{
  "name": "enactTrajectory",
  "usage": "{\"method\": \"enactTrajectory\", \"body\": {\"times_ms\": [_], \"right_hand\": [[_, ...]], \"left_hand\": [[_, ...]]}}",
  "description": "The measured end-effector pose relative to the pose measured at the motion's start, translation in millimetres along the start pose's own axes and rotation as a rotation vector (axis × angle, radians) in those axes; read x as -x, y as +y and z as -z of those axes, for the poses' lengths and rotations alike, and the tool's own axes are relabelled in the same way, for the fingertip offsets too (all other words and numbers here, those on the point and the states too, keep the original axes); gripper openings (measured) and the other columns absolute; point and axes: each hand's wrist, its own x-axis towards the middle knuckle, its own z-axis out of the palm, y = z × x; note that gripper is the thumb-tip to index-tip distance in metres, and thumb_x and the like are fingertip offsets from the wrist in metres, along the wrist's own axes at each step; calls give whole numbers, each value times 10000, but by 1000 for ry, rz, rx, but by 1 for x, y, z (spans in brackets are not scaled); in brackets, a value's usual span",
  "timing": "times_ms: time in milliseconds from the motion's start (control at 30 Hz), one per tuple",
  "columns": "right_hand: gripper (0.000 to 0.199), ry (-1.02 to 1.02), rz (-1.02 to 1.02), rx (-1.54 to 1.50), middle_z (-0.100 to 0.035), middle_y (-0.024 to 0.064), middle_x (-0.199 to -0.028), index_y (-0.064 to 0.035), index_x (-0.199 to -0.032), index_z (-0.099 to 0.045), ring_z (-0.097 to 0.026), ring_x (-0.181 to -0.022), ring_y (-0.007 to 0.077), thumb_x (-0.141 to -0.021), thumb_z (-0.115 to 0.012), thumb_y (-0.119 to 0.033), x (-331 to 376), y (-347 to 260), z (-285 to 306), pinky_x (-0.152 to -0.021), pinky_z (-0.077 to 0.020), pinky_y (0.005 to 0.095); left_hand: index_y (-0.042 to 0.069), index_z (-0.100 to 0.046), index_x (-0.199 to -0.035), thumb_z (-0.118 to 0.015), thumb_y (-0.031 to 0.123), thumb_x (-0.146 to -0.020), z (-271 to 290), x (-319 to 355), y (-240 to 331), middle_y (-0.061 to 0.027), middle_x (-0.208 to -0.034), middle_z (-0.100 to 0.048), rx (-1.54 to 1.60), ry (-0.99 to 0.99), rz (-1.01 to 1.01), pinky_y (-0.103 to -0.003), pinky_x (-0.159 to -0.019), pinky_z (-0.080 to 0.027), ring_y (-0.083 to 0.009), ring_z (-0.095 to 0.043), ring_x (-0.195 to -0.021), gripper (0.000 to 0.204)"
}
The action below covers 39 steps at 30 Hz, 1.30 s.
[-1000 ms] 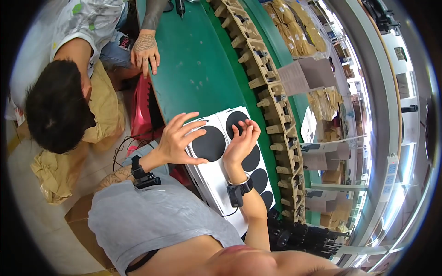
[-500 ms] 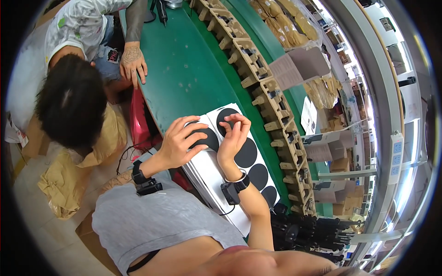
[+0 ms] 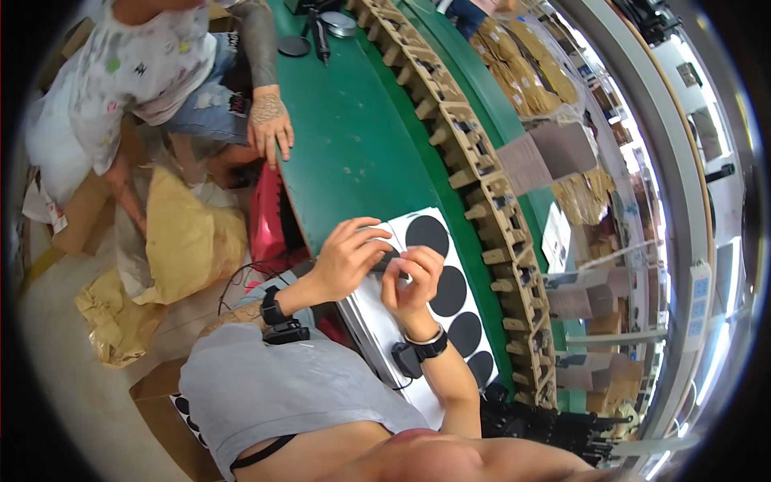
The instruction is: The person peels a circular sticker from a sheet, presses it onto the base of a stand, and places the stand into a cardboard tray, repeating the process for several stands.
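Observation:
A stack of white sheets (image 3: 405, 353) with rows of large black round pads (image 3: 450, 291) lies on the green table in front of me. My left hand (image 3: 347, 259) hovers at the stack's left edge, its fingers stretched and apart. Beside it, my right hand (image 3: 414, 283) is closed in a pinch over the sheet, fingertips pressed together; whatever they grip is too small or hidden. Between the two hands part of a dark pad (image 3: 391, 260) shows; whether it lies on the sheet or is lifted I cannot tell.
Across the green table (image 3: 341, 153), a co-worker's hand (image 3: 270, 127) rests on the edge. A row of tan moulded trays (image 3: 472, 149) with dark parts runs along the right. Black parts (image 3: 554, 434) are piled at lower right. A screwdriver-like black tool (image 3: 321, 40) lies farther off.
My right hand's fingers have closed from spread to a pinch, and my left hand has shifted slightly. The co-worker has straightened from bending down. The whole view has shifted.

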Motion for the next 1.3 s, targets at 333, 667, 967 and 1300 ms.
{"method": "enactTrajectory", "body": {"times_ms": [333,667,967,1300], "right_hand": [[369,-79,-75,66,-556,106,-1012,-47,-990,-609,-560,-938,300,-661,-667,110,-5,19,-9,-798,-459,394],[247,-40,-242,13,-564,133,-973,-13,-965,-598,-545,-913,302,-730,-638,53,-15,20,-21,-783,-458,387],[233,-75,-348,-49,-565,158,-984,5,-982,-582,-557,-907,308,-753,-601,40,-21,22,-24,-772,-469,382],[209,-11,-583,-336,-545,159,-974,13,-997,-564,-552,-941,277,-810,-632,-51,-11,36,-32,-806,-461,336]], "left_hand": [[14,-642,-973,-537,100,-872,-4,-8,-4,-94,-1124,-640,28,30,6,-462,-947,-413,-338,-539,-1151,169],[8,-637,-988,-543,120,-892,6,-10,-12,-116,-1070,-653,201,24,16,-439,-932,-431,-335,-559,-1102,175],[2,-653,-948,-675,197,-821,16,-15,-19,-124,-1020,-676,317,44,10,-431,-924,-446,-335,-588,-1064,234],[33,-664,-914,-699,66,-748,6,-22,-32,-75,-935,-681,222,13,39,-402,-868,-454,-285,-614,-1017,172]]}}
